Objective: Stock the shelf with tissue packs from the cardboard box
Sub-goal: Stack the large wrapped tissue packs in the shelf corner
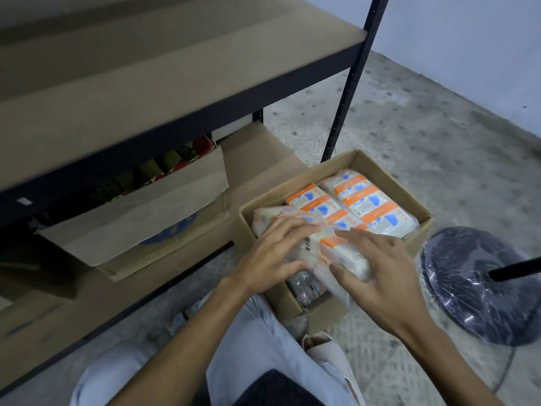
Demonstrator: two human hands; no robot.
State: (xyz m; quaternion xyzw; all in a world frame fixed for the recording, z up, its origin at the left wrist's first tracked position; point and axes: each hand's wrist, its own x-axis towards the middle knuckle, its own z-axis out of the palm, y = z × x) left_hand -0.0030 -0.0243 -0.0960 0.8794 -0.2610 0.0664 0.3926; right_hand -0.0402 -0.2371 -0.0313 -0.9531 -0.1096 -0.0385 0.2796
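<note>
No word or number is clear enough to read. The tissue packs (371, 206) in the cardboard box (389, 174) carry orange bands with small white lettering and a round white logo. Blue drop-like shapes sit beside the bands. Lines of tiny dark print run nearby, too small to make out. The nearest pack (342, 253), at the box's near edge, shows the same orange band. Near its left end are short dark bars like a barcode, with no legible digits. On the lower board of the shelf (175, 92), a brown carton (131, 218) has a blurred blue printed mark on its front wall. A white sticker (25, 201) towards the left end of the shelf's front beam is too blurred to read.
</note>
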